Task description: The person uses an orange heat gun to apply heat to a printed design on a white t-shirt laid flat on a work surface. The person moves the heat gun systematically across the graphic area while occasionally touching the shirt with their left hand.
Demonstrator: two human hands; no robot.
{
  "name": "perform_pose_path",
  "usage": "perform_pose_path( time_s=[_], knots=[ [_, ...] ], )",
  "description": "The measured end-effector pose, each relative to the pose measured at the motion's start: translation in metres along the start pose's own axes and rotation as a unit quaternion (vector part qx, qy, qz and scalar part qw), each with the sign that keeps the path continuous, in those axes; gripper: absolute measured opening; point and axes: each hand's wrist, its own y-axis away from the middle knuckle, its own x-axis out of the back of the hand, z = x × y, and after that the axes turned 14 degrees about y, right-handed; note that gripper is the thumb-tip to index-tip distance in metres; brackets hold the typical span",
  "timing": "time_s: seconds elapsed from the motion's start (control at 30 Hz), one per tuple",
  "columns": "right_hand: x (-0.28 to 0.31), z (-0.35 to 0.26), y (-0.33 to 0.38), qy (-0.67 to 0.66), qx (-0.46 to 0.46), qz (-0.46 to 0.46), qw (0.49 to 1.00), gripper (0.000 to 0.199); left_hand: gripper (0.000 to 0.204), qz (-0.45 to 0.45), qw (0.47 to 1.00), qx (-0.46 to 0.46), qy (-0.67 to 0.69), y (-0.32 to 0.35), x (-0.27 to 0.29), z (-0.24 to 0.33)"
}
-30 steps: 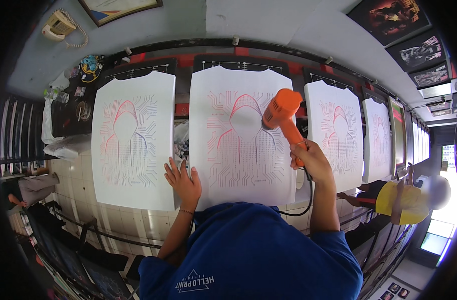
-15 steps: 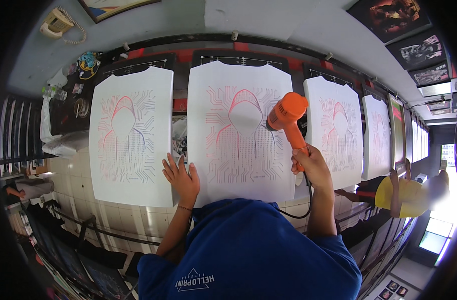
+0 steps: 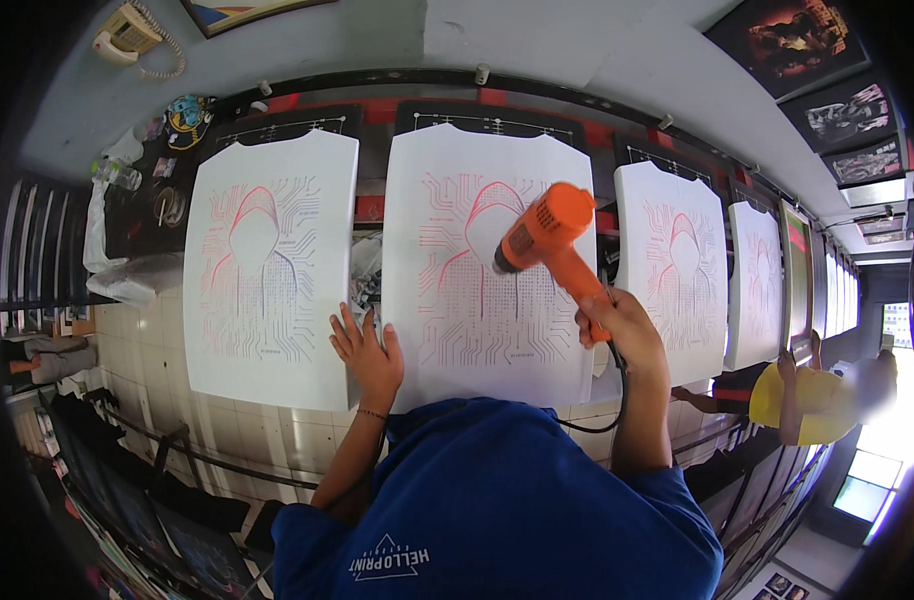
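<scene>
My right hand (image 3: 620,328) grips the handle of an orange heat gun (image 3: 557,232), whose dark nozzle points down and left over a white T-shirt (image 3: 432,385). That shirt lies flat on a platen in front of me and bears a red and blue hooded-figure print with circuit lines, partly hidden by the gun. A black cord runs down from the handle. My left hand (image 3: 369,350) has its fingers spread, resting at the gap between this shirt and a second white shirt (image 3: 262,380) on the left, which carries the same print.
Further printed shirts (image 3: 672,345) lie on platens to the right. A dark rail (image 3: 417,75) runs behind. Someone in a yellow top (image 3: 817,400) is at the far right; another person (image 3: 52,360) is at the far left. Black racks (image 3: 177,480) stand behind me.
The heat gun has moved left and slightly down across the print, its nozzle now over the hooded figure. My left hand keeps about the same place, fingers spread.
</scene>
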Motion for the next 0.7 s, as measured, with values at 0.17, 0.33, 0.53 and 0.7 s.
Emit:
perform_pose_path(
  time_s=[0.17,0.33,0.53,0.7],
  knots=[
    [-0.027,-0.007,-0.046,0.012,0.053,0.051,0.997,0.028,0.047,0.001,1.000,-0.004,0.002,-0.003,0.000,0.001],
    [-0.039,-0.027,-0.052,-0.009,0.034,-0.059,0.998,0.028,0.048,0.003,1.000,-0.001,0.009,-0.001,0.001,0.000],
    [-0.065,-0.040,-0.051,0.045,0.034,-0.026,0.998,0.028,0.046,-0.004,0.999,-0.024,0.040,0.001,0.006,-0.005],
    [-0.073,-0.052,-0.055,0.041,0.018,-0.072,0.996,0.027,0.051,-0.024,0.997,-0.034,0.064,0.006,0.032,-0.011]
  ],
)
